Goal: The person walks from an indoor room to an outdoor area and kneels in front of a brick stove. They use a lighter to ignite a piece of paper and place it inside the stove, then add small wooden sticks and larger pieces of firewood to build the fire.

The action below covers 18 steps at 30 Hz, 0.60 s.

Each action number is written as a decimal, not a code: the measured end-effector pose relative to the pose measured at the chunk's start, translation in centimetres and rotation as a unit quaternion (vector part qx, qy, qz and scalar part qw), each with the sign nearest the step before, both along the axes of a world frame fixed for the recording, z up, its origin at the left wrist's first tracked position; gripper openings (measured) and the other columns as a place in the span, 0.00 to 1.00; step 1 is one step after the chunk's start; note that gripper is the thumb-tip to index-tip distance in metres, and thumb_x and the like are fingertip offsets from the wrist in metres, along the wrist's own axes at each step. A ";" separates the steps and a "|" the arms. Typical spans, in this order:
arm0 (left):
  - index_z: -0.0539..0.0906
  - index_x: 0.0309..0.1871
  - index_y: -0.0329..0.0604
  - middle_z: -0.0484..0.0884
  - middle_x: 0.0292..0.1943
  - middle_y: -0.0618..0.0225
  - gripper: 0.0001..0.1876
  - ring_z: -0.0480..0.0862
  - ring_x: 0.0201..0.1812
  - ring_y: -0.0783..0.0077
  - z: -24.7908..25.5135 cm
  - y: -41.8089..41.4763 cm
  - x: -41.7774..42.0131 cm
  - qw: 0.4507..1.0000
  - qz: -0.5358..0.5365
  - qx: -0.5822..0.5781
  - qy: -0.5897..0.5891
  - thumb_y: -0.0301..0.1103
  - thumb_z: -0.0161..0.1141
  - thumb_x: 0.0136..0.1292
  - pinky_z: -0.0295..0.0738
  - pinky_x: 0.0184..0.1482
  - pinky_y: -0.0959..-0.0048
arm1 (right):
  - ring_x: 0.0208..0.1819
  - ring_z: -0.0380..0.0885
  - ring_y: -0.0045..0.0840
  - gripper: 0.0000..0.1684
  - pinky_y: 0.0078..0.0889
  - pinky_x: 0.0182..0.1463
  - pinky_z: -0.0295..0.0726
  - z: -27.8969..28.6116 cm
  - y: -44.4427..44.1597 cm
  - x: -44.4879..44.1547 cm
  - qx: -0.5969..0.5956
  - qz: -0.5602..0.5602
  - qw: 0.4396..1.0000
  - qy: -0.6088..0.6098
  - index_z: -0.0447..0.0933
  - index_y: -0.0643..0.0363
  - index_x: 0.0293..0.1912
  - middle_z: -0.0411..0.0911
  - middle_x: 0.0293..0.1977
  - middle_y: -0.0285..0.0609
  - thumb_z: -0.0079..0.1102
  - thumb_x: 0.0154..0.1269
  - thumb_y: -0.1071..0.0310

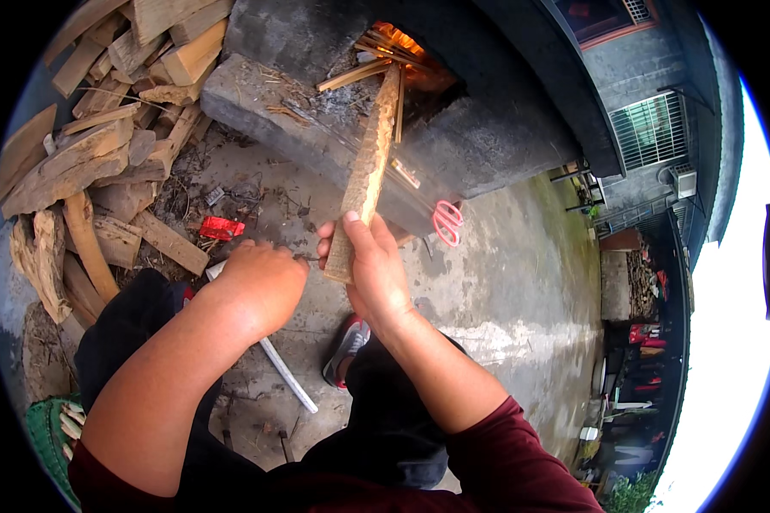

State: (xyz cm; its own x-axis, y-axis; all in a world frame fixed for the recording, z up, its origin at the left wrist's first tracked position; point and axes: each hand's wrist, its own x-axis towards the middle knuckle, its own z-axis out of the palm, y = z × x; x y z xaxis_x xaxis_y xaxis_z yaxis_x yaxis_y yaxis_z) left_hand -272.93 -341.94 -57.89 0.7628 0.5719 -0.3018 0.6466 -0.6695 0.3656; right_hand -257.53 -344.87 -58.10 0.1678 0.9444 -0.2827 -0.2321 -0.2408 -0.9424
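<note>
My right hand (pixel 372 263) grips the near end of a long split piece of firewood (pixel 369 160), thumb on top. Its far end reaches into the mouth of a sooty concrete stove, where flames (pixel 401 42) burn. Thin wood sticks (pixel 353 75) jut from the opening around it. My left hand (pixel 260 282) is a little to the left, back up, fingers curled and mostly hidden; whether it holds anything does not show. A white pipe (pixel 287 375) lies beneath my left forearm. Scissors with pink handles (pixel 448 223) are at the stove's ledge, right of the firewood.
A heap of split firewood (pixel 112 138) rises at the left. The concrete ledge (pixel 276 118) runs before the stove. A red wrapper (pixel 222 228) lies among debris on the floor. At lower left is a green woven sack (pixel 48 442); my shoe (pixel 348 349) stands below my hands.
</note>
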 end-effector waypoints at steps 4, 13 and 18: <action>0.78 0.47 0.40 0.79 0.45 0.57 0.16 0.77 0.51 0.56 -0.2 -0.1 -0.1 1.000 0.001 0.007 -0.004 0.33 0.60 0.55 0.69 0.55 0.60 | 0.34 0.73 0.22 0.14 0.28 0.39 0.75 -0.4 0.3 0.1 0.013 -0.010 1.000 -0.019 0.64 0.61 0.47 0.73 0.37 0.41 0.42 0.72 0.60; 0.78 0.46 0.40 0.80 0.44 0.57 0.14 0.78 0.49 0.57 -0.7 -0.5 0.6 0.999 -0.017 0.042 -0.025 0.32 0.57 0.56 0.70 0.52 0.60 | 0.27 0.64 0.15 0.18 0.22 0.29 0.63 -1.4 7.8 4.1 0.075 -0.091 0.962 -0.245 0.73 0.66 0.44 0.70 0.28 0.33 0.49 0.67 0.58; 0.78 0.47 0.40 0.79 0.44 0.57 0.13 0.78 0.49 0.56 -0.7 -1.0 1.7 0.999 -0.029 0.043 0.002 0.28 0.52 0.57 0.69 0.51 0.60 | 0.27 0.69 0.19 0.17 0.25 0.30 0.68 -4.4 17.6 6.6 0.106 -0.137 0.966 -0.190 0.74 0.66 0.42 0.71 0.27 0.35 0.53 0.65 0.60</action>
